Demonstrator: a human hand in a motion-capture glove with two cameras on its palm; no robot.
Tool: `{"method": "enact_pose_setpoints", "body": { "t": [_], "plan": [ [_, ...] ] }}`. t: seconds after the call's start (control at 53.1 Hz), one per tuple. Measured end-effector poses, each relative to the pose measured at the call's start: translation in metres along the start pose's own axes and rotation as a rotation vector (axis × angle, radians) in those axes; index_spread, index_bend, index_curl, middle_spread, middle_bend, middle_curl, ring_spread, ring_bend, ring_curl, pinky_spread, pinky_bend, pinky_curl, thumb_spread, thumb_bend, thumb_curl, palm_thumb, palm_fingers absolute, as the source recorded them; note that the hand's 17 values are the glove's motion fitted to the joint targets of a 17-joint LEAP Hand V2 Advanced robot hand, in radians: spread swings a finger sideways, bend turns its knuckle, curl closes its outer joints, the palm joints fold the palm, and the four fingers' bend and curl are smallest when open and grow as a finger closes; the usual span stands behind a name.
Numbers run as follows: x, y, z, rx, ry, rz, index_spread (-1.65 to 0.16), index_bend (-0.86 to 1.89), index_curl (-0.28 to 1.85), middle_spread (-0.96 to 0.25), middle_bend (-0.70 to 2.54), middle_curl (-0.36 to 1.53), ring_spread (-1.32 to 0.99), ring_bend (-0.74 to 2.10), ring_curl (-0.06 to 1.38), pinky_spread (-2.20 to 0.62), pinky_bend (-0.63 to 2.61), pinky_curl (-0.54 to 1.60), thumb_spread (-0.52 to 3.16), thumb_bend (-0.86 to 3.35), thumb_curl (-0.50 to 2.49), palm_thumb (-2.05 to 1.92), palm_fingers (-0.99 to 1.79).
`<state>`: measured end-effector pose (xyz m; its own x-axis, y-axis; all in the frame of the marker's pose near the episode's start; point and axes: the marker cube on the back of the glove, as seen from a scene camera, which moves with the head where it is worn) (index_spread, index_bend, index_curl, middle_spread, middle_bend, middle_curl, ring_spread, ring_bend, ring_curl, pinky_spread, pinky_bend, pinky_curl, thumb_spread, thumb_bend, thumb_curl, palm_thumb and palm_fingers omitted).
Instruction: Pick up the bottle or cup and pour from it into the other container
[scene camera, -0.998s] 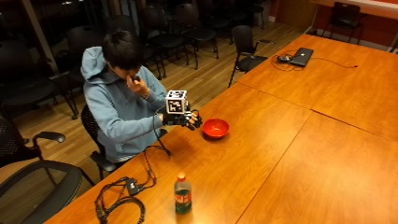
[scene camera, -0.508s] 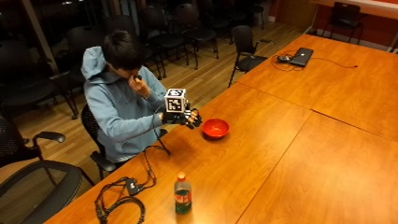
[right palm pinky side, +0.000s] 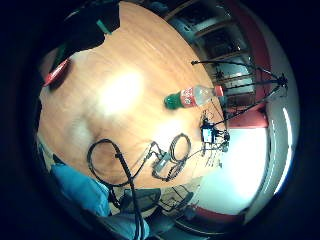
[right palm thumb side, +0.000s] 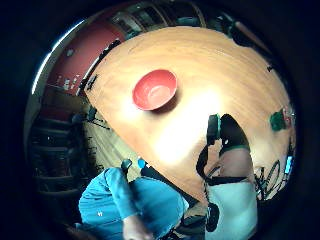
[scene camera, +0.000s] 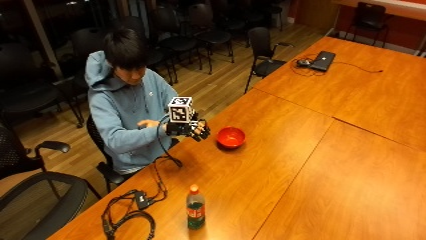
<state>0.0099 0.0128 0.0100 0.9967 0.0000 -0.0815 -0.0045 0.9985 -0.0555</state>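
Bottle (scene camera: 195, 207) well away from gloved hand (scene camera: 193, 130) | hand empty, fingers relaxed | slippery, top-heavy; grab its middle

The table (scene camera: 319, 150) is smooth, glossy wood. The bowl (scene camera: 231, 137) looks like shiny red plastic, the bottle (scene camera: 195, 207) clear plastic. The black glove (scene camera: 193, 129) looks matt.

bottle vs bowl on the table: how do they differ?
The bottle is tall, narrow and stands upright with an orange cap on; the bowl is low, wide and open-topped. The bottle is clear and green with a red label; the bowl is plain red. The bowl sits close to the gloved right hand; the bottle stands farther off, near the cables. Both rest on the wooden table, untouched.
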Motion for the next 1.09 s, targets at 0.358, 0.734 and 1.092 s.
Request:
{"method": "enact_pose_setpoints", "body": {
  "t": [0.358, 0.734, 1.092],
  "plan": [
    [0.047, 0.027, -0.003, -0.021, -0.007, 0.059, -0.27, 0.16, 0.32, 0.03, 0.17, 0.30, 0.03, 0.32, 0.32, 0.17, 0.53, 0.29, 1.04, -0.02, 0.52, 0.91, 0.54],
    [0.120, 0.062, -0.012, 0.044, 0.049, 0.117, -0.27, 0.15, 0.32, 0.03, 0.18, 0.31, 0.03, 0.33, 0.33, 0.19, 0.51, 0.29, 1.02, -0.03, 0.53, 0.89, 0.52],
    [0.189, 0.091, -0.012, 0.124, 0.029, 0.209, -0.31, 0.09, 0.26, 0.03, 0.18, 0.32, 0.04, 0.37, 0.35, 0.22, 0.56, 0.31, 0.98, -0.03, 0.52, 0.83, 0.36]
  ]
}}
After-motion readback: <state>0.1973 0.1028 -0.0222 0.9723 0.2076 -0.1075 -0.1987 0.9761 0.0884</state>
